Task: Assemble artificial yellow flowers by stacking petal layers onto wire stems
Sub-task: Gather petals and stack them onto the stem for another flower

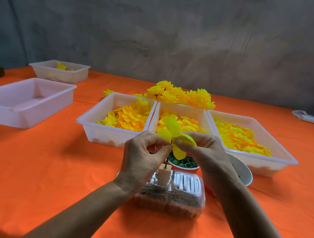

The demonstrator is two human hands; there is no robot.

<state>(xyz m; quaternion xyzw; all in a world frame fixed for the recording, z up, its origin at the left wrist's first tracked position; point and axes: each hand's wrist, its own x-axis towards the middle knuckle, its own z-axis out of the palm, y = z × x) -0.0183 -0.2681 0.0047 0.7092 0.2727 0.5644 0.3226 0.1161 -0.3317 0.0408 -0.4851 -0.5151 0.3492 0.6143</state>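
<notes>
A yellow petal layer [171, 136] was pinched from both sides, the left hand [142, 158] gripping it at its centre where the thin wire stem [168, 155] passed through, the right hand [204, 150] holding its far edge with curled fingers [180, 141]. The stem was seen standing in a small pale block [164, 175] above a clear plastic box [175, 192]. For the step to be done well, the layer's centre hole would probably need to be kept square to the wire and slid down evenly, so that no petal was creased. The counter [56, 167] was covered in orange cloth, three white trays [114, 134] of loose petals were set just behind the hands, finished flowers [180, 94] were heaped beyond, and a grey wall [176, 36] closed the room.
</notes>
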